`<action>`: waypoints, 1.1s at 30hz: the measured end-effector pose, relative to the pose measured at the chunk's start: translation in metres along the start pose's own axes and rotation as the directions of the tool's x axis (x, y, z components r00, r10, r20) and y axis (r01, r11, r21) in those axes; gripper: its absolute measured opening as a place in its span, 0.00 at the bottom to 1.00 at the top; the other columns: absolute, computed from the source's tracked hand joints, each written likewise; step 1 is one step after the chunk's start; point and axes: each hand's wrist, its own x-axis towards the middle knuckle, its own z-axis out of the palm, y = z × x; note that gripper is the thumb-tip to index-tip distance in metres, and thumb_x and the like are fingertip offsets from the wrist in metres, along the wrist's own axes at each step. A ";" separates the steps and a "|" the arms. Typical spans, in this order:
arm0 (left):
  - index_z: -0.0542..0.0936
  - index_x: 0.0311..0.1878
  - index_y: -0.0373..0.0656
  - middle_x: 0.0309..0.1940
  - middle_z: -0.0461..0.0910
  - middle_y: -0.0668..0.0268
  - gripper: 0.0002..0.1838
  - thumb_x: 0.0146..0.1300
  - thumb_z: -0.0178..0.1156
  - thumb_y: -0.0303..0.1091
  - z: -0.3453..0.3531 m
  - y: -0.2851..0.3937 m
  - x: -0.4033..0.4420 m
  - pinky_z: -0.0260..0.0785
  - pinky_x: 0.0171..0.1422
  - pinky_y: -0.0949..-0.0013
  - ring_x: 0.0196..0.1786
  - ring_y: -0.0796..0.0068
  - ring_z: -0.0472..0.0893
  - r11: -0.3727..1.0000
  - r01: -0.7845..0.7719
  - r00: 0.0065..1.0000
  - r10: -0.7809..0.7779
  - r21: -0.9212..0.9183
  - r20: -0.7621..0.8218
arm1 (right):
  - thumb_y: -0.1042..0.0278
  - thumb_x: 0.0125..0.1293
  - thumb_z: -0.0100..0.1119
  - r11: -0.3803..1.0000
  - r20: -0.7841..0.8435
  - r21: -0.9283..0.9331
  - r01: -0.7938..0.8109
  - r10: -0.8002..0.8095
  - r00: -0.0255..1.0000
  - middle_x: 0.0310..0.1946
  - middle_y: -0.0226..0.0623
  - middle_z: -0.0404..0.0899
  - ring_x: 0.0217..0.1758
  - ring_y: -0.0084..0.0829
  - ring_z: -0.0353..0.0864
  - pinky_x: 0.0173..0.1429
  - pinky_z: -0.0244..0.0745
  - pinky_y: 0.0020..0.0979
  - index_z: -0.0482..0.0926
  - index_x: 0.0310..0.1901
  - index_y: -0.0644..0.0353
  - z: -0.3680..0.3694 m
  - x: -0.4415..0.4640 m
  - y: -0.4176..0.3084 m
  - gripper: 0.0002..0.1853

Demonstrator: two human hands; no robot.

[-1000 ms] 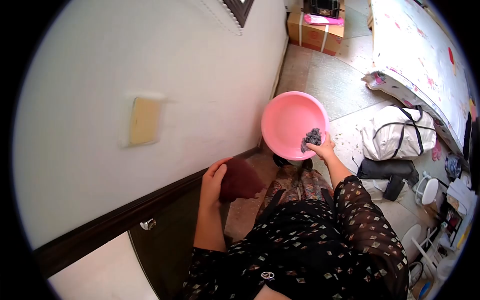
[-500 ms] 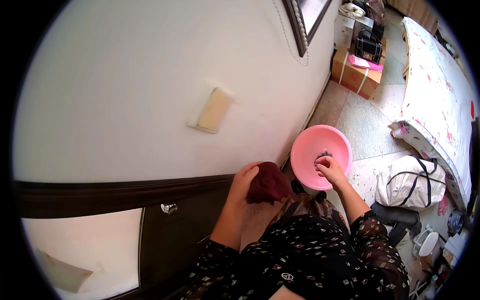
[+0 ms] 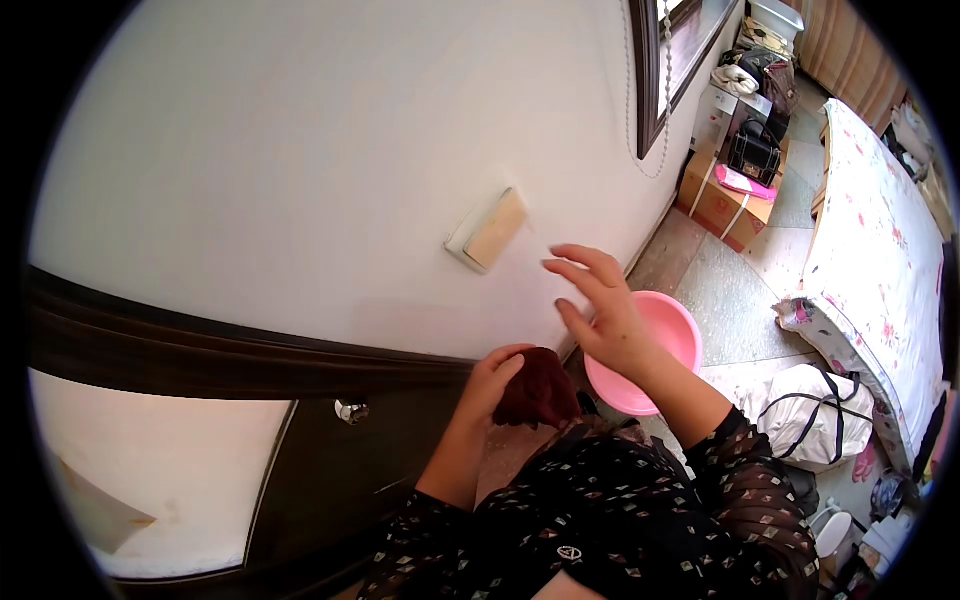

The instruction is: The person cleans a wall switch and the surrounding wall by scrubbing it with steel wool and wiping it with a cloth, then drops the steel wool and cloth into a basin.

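Observation:
My left hand [image 3: 494,378] is wrapped around a bunched maroon cloth [image 3: 540,390] in front of my body. To the right, my right hand [image 3: 606,312] is raised with its fingers apart, and nothing shows in it. It points toward the pale wall, where a cream switch-like plate [image 3: 496,232] is mounted. Behind and below that hand stands a round pink tub [image 3: 684,335] on the floor. The hand and forearm cover much of the tub, so its inside is mostly hidden.
A dark wooden door frame [image 3: 250,335] borders the wall at left. A cardboard box [image 3: 722,212] with a black handbag [image 3: 754,152] on top stands by the far wall. At right are a mattress [image 3: 880,240] with floral cover and a white bag [image 3: 815,415] with black straps.
My right hand has risen from over the tub toward the wall, and its fingers have spread. The left hand keeps the cloth. The view has shifted, and the dark item in the tub no longer shows.

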 end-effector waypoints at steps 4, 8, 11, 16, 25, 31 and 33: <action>0.73 0.50 0.34 0.44 0.76 0.60 0.14 0.64 0.49 0.31 0.003 0.009 -0.002 0.71 0.48 0.72 0.44 0.73 0.77 0.998 -0.015 0.999 0.017 0.053 -0.036 | 0.75 0.50 0.57 0.980 0.066 -0.125 0.157 -0.150 0.986 0.61 0.37 0.62 0.61 0.42 0.60 0.60 0.58 0.37 0.69 0.54 0.57 0.013 0.023 -0.030 0.26; 0.72 0.50 0.34 0.44 0.76 0.60 0.14 0.64 0.49 0.31 0.000 0.014 -0.001 0.70 0.49 0.72 0.45 0.73 0.76 0.998 0.046 0.997 -0.043 0.051 -0.058 | 0.75 0.48 0.58 0.971 0.044 -0.190 0.143 -0.137 0.990 0.64 0.36 0.59 0.61 0.40 0.59 0.59 0.57 0.40 0.67 0.56 0.57 0.037 0.028 -0.033 0.28; 0.72 0.50 0.34 0.44 0.76 0.60 0.14 0.64 0.49 0.31 -0.003 0.009 0.006 0.70 0.50 0.72 0.46 0.73 0.76 0.996 0.075 0.995 -0.072 0.042 -0.075 | 0.76 0.48 0.57 0.969 0.012 -0.209 0.132 -0.132 0.991 0.62 0.36 0.61 0.60 0.39 0.61 0.58 0.58 0.39 0.69 0.54 0.58 0.036 0.030 -0.033 0.27; 0.71 0.52 0.34 0.45 0.76 0.59 0.16 0.63 0.50 0.32 -0.007 0.005 0.014 0.71 0.50 0.69 0.46 0.71 0.76 0.998 0.058 0.996 -0.059 0.017 0.074 | 0.77 0.48 0.56 0.979 -0.097 -0.151 0.138 -0.153 0.983 0.55 0.39 0.70 0.54 0.41 0.68 0.55 0.64 0.37 0.71 0.52 0.60 0.022 0.008 -0.007 0.24; 0.67 0.56 0.33 0.52 0.71 0.55 0.24 0.55 0.49 0.32 0.005 -0.012 0.036 0.65 0.60 0.64 0.54 0.64 0.72 0.956 0.209 0.958 -0.157 -0.208 0.240 | 0.57 0.64 0.51 0.420 0.356 0.374 -0.827 0.758 0.547 0.52 0.41 0.71 0.55 0.33 0.69 0.55 0.66 0.32 0.65 0.59 0.59 0.026 -0.110 0.053 0.24; 0.63 0.59 0.34 0.55 0.68 0.54 0.28 0.50 0.47 0.29 0.034 -0.034 0.054 0.64 0.61 0.62 0.57 0.63 0.70 0.978 0.207 0.938 -0.194 -0.016 0.288 | 0.61 0.64 0.51 0.067 0.493 0.625 -0.778 0.739 0.459 0.56 0.35 0.64 0.57 0.32 0.66 0.54 0.67 0.29 0.59 0.63 0.54 0.021 -0.134 0.053 0.26; 0.64 0.59 0.35 0.52 0.70 0.57 0.28 0.49 0.46 0.26 0.043 -0.041 0.053 0.65 0.58 0.66 0.53 0.67 0.71 0.974 0.223 0.945 -0.206 -0.041 0.252 | 0.67 0.64 0.49 -0.188 0.490 0.721 -0.667 0.819 0.299 0.55 0.34 0.66 0.56 0.28 0.67 0.55 0.69 0.30 0.60 0.62 0.56 0.009 -0.139 0.055 0.24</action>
